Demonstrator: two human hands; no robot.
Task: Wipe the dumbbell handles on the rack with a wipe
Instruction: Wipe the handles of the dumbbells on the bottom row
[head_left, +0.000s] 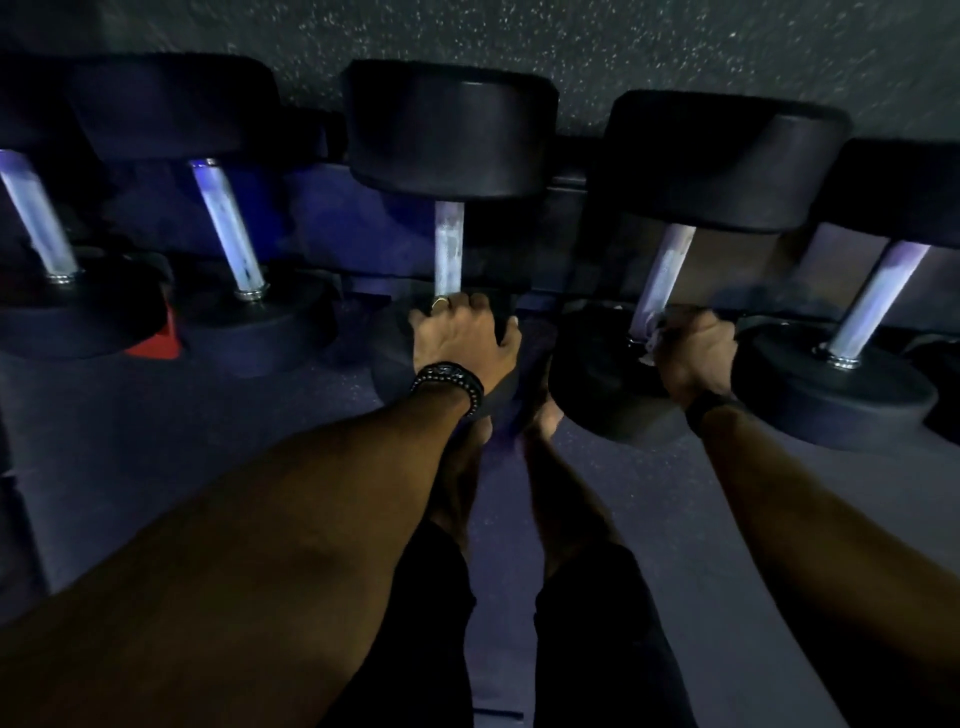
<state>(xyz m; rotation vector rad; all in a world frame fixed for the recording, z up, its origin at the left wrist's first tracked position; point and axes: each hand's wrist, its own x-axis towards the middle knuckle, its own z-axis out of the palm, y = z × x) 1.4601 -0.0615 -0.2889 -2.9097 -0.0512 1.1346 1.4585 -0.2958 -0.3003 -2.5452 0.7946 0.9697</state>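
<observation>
Several black dumbbells with silver handles lie side by side on a dark rack. My left hand grips the near black head of the middle dumbbell, just below its handle. My right hand is curled round the lower end of the neighbouring dumbbell's handle, with a pale wipe bunched between fingers and metal. Only a small edge of the wipe shows. The scene is dim and slightly blurred.
Two more dumbbell handles stand to the left and one to the right. A red patch shows under the left dumbbells. My bare feet stand on the dark speckled floor below the rack.
</observation>
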